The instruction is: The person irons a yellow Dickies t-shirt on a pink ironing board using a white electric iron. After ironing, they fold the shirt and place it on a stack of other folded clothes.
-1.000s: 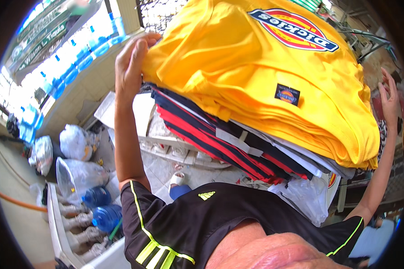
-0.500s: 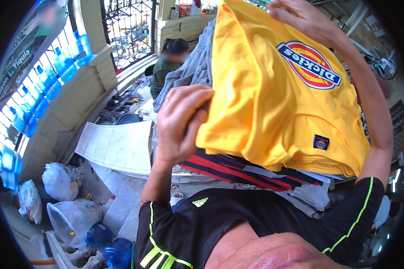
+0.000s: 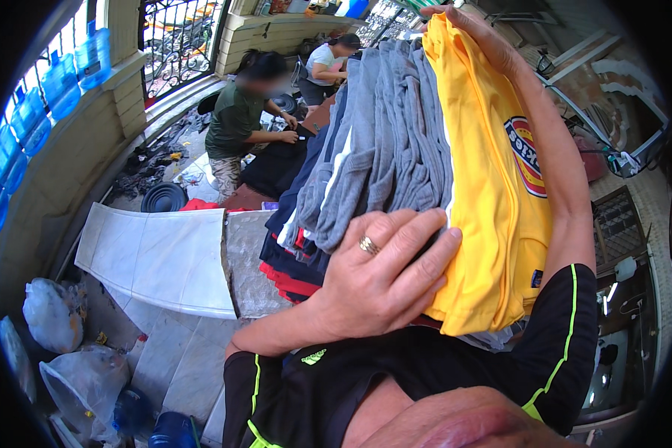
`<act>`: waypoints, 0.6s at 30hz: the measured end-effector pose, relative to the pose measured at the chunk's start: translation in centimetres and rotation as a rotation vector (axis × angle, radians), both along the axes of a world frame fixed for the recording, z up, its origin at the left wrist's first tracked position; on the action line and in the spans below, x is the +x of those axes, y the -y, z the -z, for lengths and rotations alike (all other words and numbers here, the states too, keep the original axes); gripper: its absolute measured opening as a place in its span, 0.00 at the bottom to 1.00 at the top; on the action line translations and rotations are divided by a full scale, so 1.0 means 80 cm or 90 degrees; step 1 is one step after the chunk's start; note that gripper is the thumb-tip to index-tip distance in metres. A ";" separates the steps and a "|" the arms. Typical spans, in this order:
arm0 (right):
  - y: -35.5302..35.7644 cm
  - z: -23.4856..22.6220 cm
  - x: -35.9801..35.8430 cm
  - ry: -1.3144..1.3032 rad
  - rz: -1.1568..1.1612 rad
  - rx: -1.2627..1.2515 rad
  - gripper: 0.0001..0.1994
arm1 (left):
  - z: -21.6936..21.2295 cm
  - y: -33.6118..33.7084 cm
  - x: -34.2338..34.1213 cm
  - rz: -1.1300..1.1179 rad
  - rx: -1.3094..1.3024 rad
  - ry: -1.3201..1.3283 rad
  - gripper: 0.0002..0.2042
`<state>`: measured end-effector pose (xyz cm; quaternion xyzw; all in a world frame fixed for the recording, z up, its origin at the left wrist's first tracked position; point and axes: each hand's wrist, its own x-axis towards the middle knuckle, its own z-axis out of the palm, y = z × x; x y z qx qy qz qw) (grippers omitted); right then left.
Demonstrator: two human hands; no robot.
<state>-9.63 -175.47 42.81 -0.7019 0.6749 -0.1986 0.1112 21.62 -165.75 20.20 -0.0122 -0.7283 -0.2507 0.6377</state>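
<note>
A bundle of folded yellow shirts (image 3: 493, 224) stands on edge, an oval emblem partly showing on its right face. Against its left side leans a thick stack of folded grey garments (image 3: 381, 142). My left hand (image 3: 388, 269), with a ring on one finger, crosses the near end of the grey stack, its bent fingertips pressing the yellow shirts' near edge. At the far top end my right hand (image 3: 481, 37) wraps round the yellow shirts, with that forearm along their right side. Navy and red garments (image 3: 291, 269) lie beneath and left of the grey ones.
Two people, one in a green shirt (image 3: 231, 123) and one in a white shirt (image 3: 321, 63), sit beyond the stack; the nearer one handles black cloth (image 3: 280, 164). A white curved panel (image 3: 157, 257) lies at left. Plastic bags (image 3: 86, 381) and blue water jugs (image 3: 175, 429) sit lower left.
The yellow shirts, earlier spread broadly toward me, now stand on edge beside the grey stack. My left hand has moved right across the stack's near end. The view has shifted, revealing a second person.
</note>
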 end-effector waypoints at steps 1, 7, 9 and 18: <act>0.001 -0.002 -0.003 0.138 0.008 0.078 0.30 | 0.001 0.002 0.000 0.001 -0.004 -0.001 0.23; -0.004 0.011 -0.016 0.179 -0.156 -0.116 0.24 | 0.008 0.003 -0.006 0.010 -0.004 -0.026 0.23; -0.010 0.007 -0.017 0.178 -0.167 -0.110 0.26 | 0.009 0.004 -0.008 0.017 -0.006 -0.031 0.23; -0.011 0.011 -0.024 -0.004 0.066 0.052 0.39 | 0.010 0.005 -0.011 0.022 -0.005 -0.036 0.22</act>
